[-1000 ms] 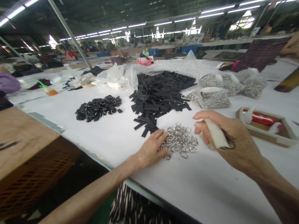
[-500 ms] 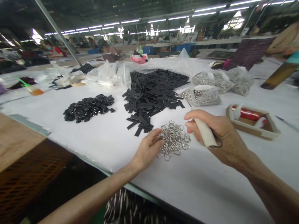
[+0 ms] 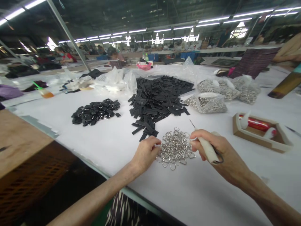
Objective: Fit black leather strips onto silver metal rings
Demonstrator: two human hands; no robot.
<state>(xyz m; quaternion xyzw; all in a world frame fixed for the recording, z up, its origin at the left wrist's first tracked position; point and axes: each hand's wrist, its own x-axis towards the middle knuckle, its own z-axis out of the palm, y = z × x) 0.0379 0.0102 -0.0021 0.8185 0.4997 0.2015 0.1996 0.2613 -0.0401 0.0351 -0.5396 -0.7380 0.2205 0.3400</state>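
My left hand (image 3: 145, 154) is at the left edge of a heap of metal D-rings (image 3: 176, 147). Its thumb and fingers are curled together; anything between the fingertips is too small to make out. On the heap's right side, my right hand (image 3: 217, 149) is closed around a tool with a cream wrapped handle (image 3: 207, 150). A thin metal tip points up and away from it, and a dark loop shows at its lower end. Just beyond the rings lies a large pile of black fabric strips (image 3: 157, 97). Farther left sits a smaller pile of black strips folded on rings (image 3: 95, 112).
Plastic bags of metal rings (image 3: 209, 103) rest at the back right. A cardboard tray (image 3: 261, 139) with a red tube stands to the right. A brown bottle (image 3: 285, 83) is beyond it. Clear plastic bags (image 3: 113, 80) lie back left, and the table edge (image 3: 103, 175) runs near me.
My left hand has drawn slightly left from the rings, and its fingers are more curled. My right hand has lowered beside the heap; the tool's thin tip shows more clearly. The view has shifted slightly.
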